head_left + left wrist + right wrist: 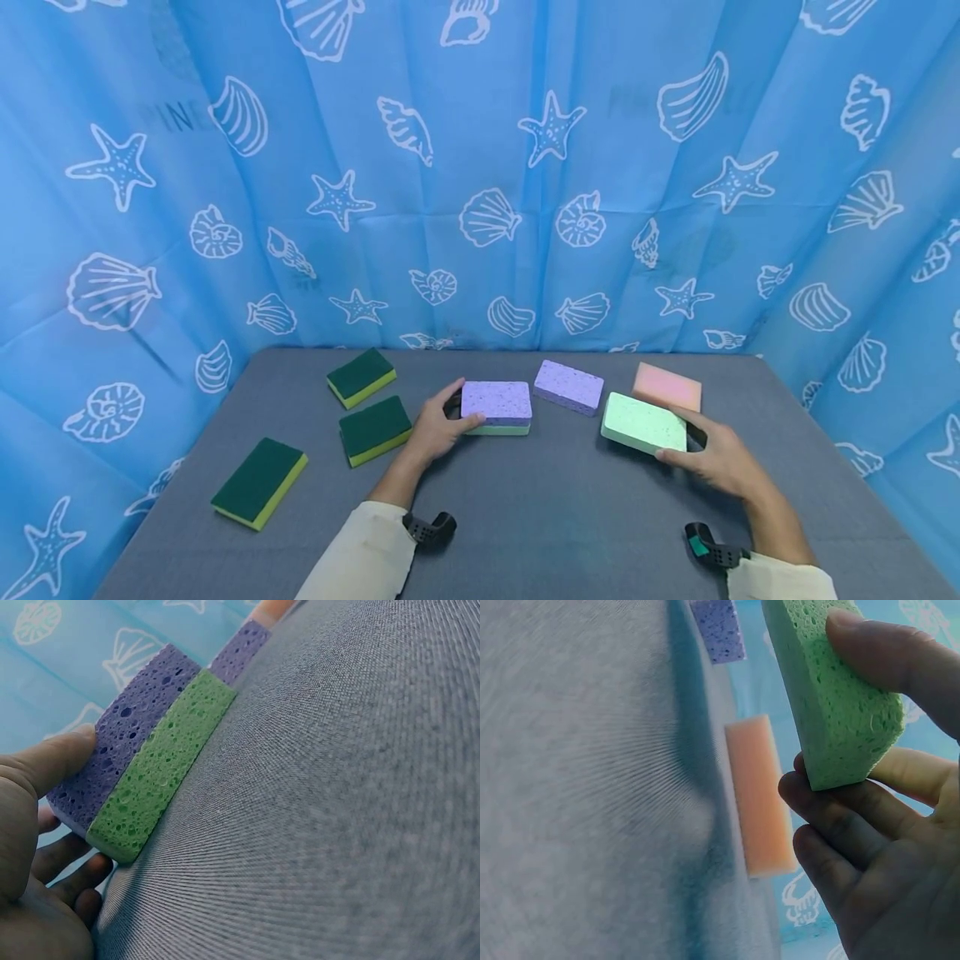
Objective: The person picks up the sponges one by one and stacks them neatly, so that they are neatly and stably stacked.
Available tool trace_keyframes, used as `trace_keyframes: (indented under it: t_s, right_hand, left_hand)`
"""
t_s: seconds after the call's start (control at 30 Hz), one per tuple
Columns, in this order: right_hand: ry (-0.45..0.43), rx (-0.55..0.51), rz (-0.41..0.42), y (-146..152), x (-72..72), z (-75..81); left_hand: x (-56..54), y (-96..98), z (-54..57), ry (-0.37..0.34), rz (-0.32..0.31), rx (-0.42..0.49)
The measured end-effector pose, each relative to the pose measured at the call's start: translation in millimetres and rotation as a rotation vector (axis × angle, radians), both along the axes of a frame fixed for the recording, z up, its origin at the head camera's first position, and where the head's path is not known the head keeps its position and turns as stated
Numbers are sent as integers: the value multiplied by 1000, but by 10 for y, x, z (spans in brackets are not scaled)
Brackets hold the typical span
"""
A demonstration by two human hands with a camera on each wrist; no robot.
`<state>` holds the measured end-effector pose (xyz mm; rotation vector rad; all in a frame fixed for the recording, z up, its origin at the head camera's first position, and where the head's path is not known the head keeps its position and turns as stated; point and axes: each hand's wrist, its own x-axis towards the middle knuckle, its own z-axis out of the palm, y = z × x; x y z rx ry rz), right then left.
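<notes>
My left hand [433,432] pinches a purple sponge [497,402] between thumb and fingers at its left end. Under that sponge lies a light green one [166,769], flat on the table, so the two make a stack. On the right, my right hand [716,460] grips another light green sponge [643,422] by its right end, thumb on the near side. The right wrist view shows this sponge [840,705] raised off the grey cloth, tilted. Behind it is a peach-pink sponge [667,385], partly hidden.
A second purple sponge [568,387] lies between the hands, farther back. At the left are three yellow sponges with dark green tops: one at the back [362,375], one in the middle [375,427], one nearer [258,482]. Grey cloth covers the table [555,517]; a blue shell-print curtain [480,167] hangs behind.
</notes>
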<state>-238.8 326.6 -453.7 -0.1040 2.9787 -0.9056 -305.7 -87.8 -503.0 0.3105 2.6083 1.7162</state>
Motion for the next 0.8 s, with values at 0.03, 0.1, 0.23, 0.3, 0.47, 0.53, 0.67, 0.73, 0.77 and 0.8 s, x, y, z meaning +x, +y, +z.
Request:
trace_keyframes:
  t_s: [0.03,0.1,0.23,0.3,0.47,0.53,0.67,0.73,0.77,0.8]
  right_hand:
    - [1,1,-2,-6,4,11]
    - [1,3,-2,-18,13,34]
    - [7,-5,7,-44,32,73]
    - [20,-16,13,-59,41,93]
    - [62,-59,26,-100,65,166]
    - [77,-70,29,-120,76,205]
    - [107,-87,40,-161,99,282]
    - [122,-96,48,-178,110,310]
    - [128,-101,52,-185,117,322]
    - [135,-104,54,-191,123,334]
  left_hand:
    - [1,1,-1,0,0,1]
    - [4,1,-1,-1,-2,1]
    - [8,0,-1,0,-7,8]
    - [8,-1,-1,3,-8,9]
    - [4,0,-4,8,-10,11]
    - [2,1,-2,11,-9,15]
    - [-2,1,-1,15,-7,17]
    - [-1,-1,-4,13,-6,14]
    - [0,-2,-5,14,-7,13]
    - [2,-3,-6,15,-8,11]
